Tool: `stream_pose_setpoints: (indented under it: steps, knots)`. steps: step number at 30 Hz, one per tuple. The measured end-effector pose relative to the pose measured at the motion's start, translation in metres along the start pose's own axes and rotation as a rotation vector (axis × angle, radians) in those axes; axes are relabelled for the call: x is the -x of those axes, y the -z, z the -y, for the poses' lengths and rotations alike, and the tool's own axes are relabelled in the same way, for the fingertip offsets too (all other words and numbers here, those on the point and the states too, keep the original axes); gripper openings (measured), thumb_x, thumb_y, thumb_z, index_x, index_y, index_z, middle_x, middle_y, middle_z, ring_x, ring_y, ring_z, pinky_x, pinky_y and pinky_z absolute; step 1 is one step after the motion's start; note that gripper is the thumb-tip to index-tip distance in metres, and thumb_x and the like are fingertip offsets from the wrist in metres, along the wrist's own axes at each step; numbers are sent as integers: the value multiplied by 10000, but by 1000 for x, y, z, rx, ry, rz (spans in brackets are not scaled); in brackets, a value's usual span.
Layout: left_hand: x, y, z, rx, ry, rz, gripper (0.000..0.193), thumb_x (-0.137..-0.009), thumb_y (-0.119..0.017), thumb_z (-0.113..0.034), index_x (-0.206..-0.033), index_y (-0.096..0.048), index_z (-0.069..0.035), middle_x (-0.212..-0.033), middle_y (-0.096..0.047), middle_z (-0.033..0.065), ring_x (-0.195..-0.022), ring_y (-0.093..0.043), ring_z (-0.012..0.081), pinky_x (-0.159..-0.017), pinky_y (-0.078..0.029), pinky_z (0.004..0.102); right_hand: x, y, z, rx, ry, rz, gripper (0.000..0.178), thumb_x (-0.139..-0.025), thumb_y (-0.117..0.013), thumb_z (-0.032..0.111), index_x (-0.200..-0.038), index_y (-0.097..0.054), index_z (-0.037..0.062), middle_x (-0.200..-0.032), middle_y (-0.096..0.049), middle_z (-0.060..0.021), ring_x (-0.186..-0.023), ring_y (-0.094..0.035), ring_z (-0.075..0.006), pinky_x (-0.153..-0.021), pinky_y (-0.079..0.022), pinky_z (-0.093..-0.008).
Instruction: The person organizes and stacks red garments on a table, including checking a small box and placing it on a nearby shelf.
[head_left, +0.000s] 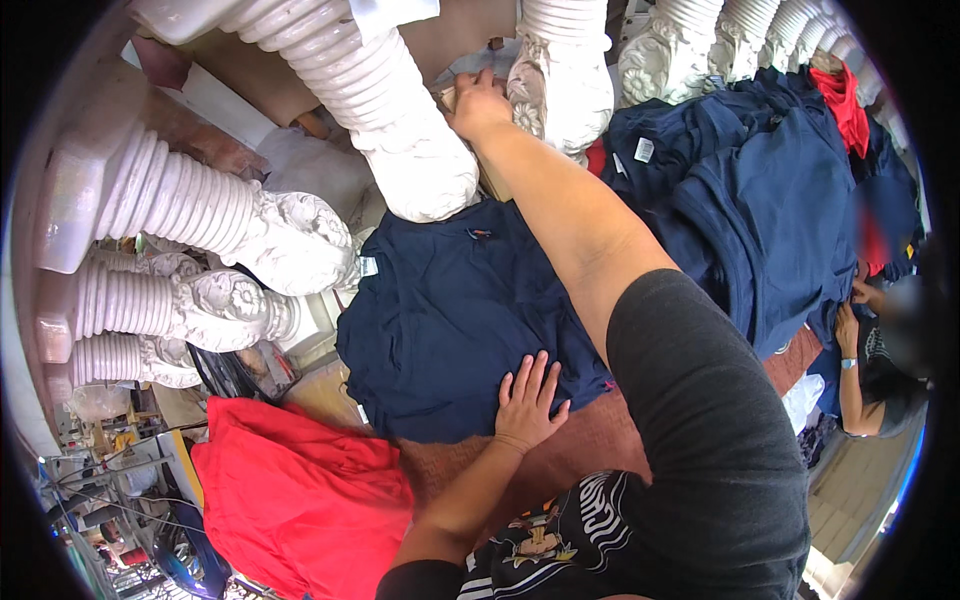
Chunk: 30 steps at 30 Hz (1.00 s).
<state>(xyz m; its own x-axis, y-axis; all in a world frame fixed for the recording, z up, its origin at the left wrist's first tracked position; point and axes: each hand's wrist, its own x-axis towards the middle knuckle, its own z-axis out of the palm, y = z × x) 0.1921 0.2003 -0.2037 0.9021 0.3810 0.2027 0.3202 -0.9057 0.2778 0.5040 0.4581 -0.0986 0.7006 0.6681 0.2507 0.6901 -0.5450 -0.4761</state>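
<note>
My left hand lies flat with fingers spread on the lower edge of a navy blue shirt, which is laid out on a reddish-brown cloth. A white label shows at the shirt's left edge, and a small coloured mark sits near its top. My right arm stretches across the shirt, and my right hand reaches between two white balusters. Its fingers look apart, over a tan edge; what they touch there is unclear. To the right is a large heap of navy garments.
White ornate balusters line the far side and the left. A red garment hangs at the front left. Another person's hand touches the navy heap at the far right. A white plastic bag lies below the heap.
</note>
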Motion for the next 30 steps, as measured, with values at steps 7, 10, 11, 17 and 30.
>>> stream_pose_setpoints:
  steps: [7,10,11,17,30]
  knots:
    - [2,-4,2,-25,-11,-21,571,-769,-534,-445,-1229,-498,-108,-1377,-369,111,-1272,-321,261,-1021,-178,446,-15,9,8,249,163,142,591,-730,-630,215,-1249,-408,41,-1305,-323,-237,-1216,-344,-391,-908,-407,-471]
    - [1,-4,2,-28,-15,-24,569,-771,-532,-446,-1228,-499,-109,-1376,-370,110,-1270,-323,260,-1021,-176,444,-20,17,15,453,285,256,580,-772,-572,228,-1285,-383,34,-1327,-330,-238,-1233,-334,-390,-954,-339,-497]
    - [1,-4,2,-25,-14,-22,567,-772,-531,-446,-1228,-499,-109,-1376,-370,110,-1270,-324,260,-1021,-176,443,-21,20,18,526,330,290,577,-788,-550,238,-1298,-374,34,-1331,-335,-235,-1235,-336,-389,-968,-315,-503]
    - [0,-2,3,-9,-11,-27,561,-775,-530,-446,-1225,-500,-112,-1375,-372,107,-1269,-325,254,-1015,-183,441,-26,32,23,305,-1,318,600,-747,-540,198,-1263,-324,-18,-1289,-397,-228,-1194,-405,-371,-953,-372,-417]
    - [3,-7,5,3,-17,-26,575,-774,-532,-440,-1256,-473,-132,-1381,-373,94,-1269,-335,241,-1020,-173,433,-25,-18,4,36,40,-181,482,-735,-579,139,-1110,-361,-69,-1132,-410,-275,-1046,-434,-397,-885,-410,-421]
